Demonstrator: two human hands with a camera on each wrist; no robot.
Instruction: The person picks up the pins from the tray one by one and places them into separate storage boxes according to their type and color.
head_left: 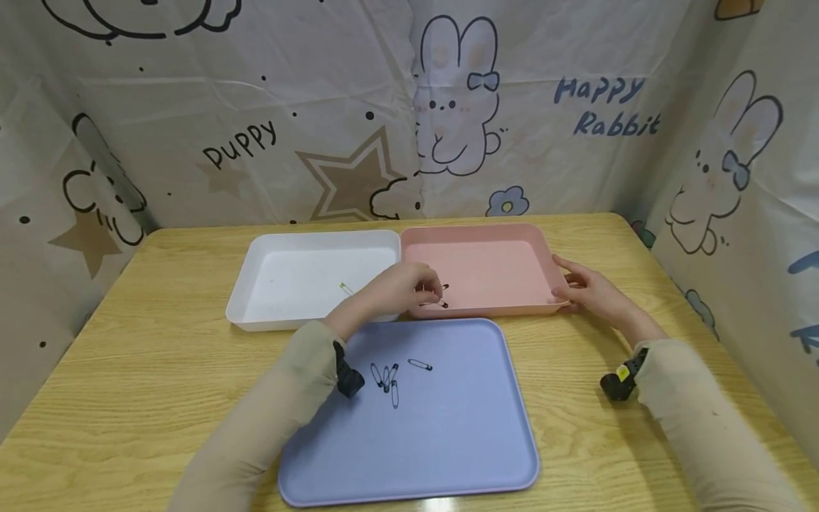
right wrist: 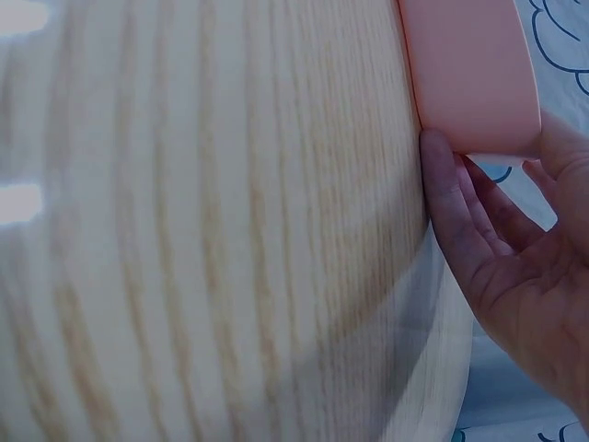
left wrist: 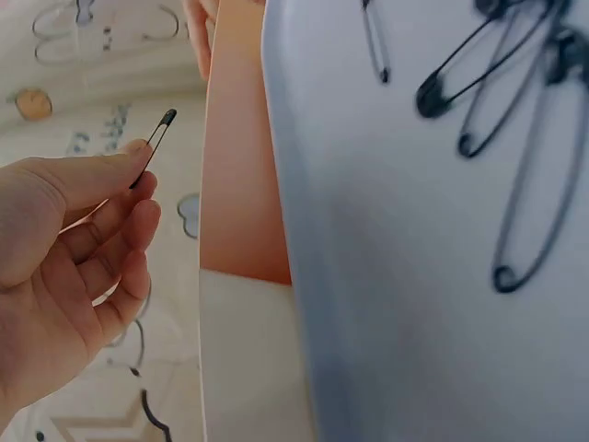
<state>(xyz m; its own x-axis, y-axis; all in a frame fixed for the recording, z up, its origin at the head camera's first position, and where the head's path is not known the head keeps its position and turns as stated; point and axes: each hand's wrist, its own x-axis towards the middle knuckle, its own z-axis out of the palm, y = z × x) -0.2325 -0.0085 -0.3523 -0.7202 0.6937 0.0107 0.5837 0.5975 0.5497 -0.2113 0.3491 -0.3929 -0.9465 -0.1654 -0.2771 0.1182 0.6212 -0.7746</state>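
left hand (head_left: 395,288) pinching a safety pin (left wrist: 160,134) near left of the pink tray (head_left: 483,267), right hand (head_left: 593,295) kinda clamped on its near right corner

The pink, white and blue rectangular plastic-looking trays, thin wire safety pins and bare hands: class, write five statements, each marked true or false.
1. The right hand grips one end of the pink tray. True.
2. The left hand is empty. False: it pinches a black-ended safety pin.
3. Several safety pins lie on the blue tray. True.
4. The white tray stands right of the pink tray. False: it stands left.
5. A yellowish safety pin lies in the white tray. True.
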